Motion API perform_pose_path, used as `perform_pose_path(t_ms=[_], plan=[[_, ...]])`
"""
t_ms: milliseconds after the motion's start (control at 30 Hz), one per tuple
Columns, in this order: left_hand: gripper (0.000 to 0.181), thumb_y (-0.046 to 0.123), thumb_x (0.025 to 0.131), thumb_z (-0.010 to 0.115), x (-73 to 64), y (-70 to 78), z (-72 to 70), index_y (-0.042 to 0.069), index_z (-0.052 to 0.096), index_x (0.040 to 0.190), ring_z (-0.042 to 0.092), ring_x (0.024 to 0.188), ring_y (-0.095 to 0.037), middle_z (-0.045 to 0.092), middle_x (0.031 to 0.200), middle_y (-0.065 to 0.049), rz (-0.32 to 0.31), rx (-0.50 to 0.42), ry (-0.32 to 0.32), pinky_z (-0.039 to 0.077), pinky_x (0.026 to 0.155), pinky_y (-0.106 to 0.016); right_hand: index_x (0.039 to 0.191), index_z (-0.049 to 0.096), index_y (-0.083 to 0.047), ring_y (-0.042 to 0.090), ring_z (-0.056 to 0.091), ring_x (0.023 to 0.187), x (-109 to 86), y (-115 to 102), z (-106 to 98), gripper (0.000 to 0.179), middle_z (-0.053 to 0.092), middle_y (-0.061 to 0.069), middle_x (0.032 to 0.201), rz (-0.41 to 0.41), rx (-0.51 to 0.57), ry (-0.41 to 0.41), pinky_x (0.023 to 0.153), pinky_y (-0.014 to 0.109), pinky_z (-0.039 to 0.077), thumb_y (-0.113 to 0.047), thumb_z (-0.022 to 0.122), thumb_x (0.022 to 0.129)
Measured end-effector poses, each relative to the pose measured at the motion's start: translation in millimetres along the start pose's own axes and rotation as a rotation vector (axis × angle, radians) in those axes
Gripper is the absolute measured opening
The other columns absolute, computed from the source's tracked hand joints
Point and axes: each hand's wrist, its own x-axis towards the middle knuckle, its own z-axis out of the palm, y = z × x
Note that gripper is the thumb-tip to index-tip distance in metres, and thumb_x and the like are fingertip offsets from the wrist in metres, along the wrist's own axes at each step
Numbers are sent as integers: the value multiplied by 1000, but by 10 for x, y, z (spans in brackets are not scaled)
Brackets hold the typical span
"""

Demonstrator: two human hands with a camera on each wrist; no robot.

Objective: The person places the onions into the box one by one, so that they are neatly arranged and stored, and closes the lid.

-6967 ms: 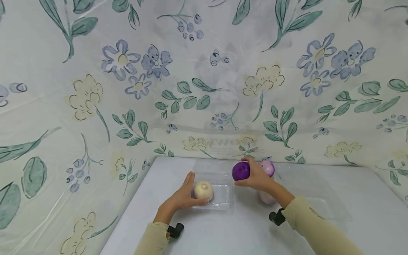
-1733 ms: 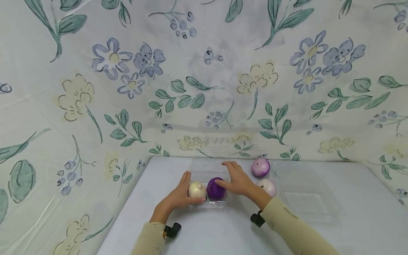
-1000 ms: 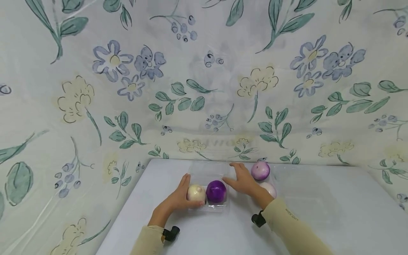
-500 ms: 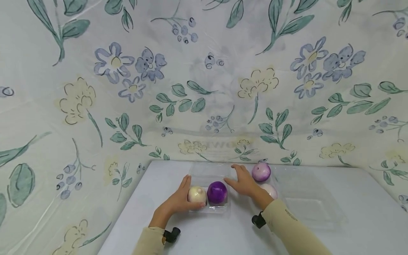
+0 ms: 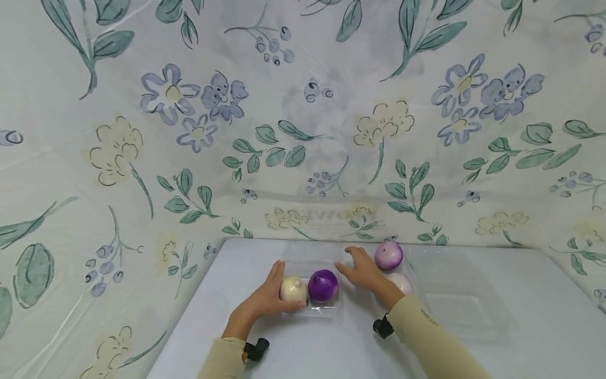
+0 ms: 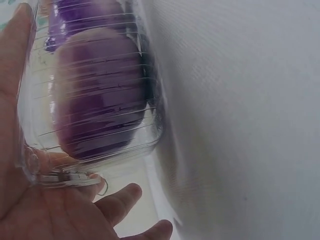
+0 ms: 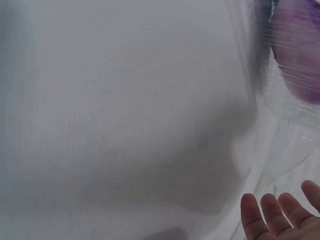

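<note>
"Clear container (image 5: 323, 312) sat where?"
"Left of centre, near the back edge of the tabletop (image 5: 312, 347); white onion (image 5: 293, 289), purple onion (image 5: 323, 286) inside."
"Hands?"
"Left hand (image 5: 263, 298) loosely spread, touched its left end; right hand (image 5: 363, 271) free, fingers apart, beside its right."

There are four onions (image 5: 323, 286), two containers (image 5: 316, 312), two hands (image 5: 266, 297).
</note>
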Motion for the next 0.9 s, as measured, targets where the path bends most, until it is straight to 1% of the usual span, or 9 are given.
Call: perform_pose_path(t_ms=[100,267,333,400,500,600,733,800,900], plan=[[128,51,71,84,0,4,2,-2,6,157,10,152,-42,-1,165,-23,-3,-11,-4,22,118,-59,135,51,3,38,53,127,9,-6,19,58,54,24,136,25,14,-10,109,51,41,-37,63,95],[128,51,71,85,3,18,6,-1,5,157,10,152,-42,-1,166,-22,-7,-15,-6,21,118,-59,132,53,6,38,60,115,39,-11,59,54,58,26,131,46,61,2,102,50,47,-35,59,97],[128,51,71,84,2,19,8,-1,5,158,10,152,-41,-1,166,-21,-7,-16,-6,21,119,-59,129,54,9,39,62,112,46,-14,81,53,60,27,128,60,83,4,99,50,49,-34,57,98],[129,53,71,84,1,16,14,0,5,158,9,152,-41,-1,166,-21,-9,-15,-10,21,119,-59,129,55,9,41,62,114,50,-22,95,54,61,27,127,93,101,-4,100,50,49,-35,56,99],[130,55,71,84,6,20,13,1,4,158,8,153,-40,-2,166,-20,-15,-12,-18,20,119,-58,131,55,8,38,61,116,57,-24,108,56,62,25,126,143,108,-18,100,49,49,-39,54,99],[130,54,71,84,10,26,9,1,4,158,8,152,-40,-2,166,-20,-15,-12,-14,20,119,-58,134,54,6,33,66,104,65,-19,118,60,61,24,129,187,164,-40,91,44,54,-42,55,99],[128,53,72,83,10,32,6,0,4,158,9,152,-41,-3,166,-20,-21,-12,-11,20,119,-58,137,51,5,23,67,87,69,-11,132,61,59,25,131,219,250,-58,72,33,58,-41,57,98],[128,53,72,83,4,30,2,0,4,158,9,152,-41,-3,166,-20,-25,-8,-12,21,119,-58,138,50,5,20,66,87,72,-16,146,60,60,25,131,223,266,-54,69,30,57,-40,58,98],[127,53,72,83,-12,21,-13,0,5,158,10,152,-42,-3,166,-20,-27,-4,-8,21,119,-58,137,51,7,22,67,87,80,-41,170,58,62,25,127,205,268,-33,69,31,58,-36,59,98]])
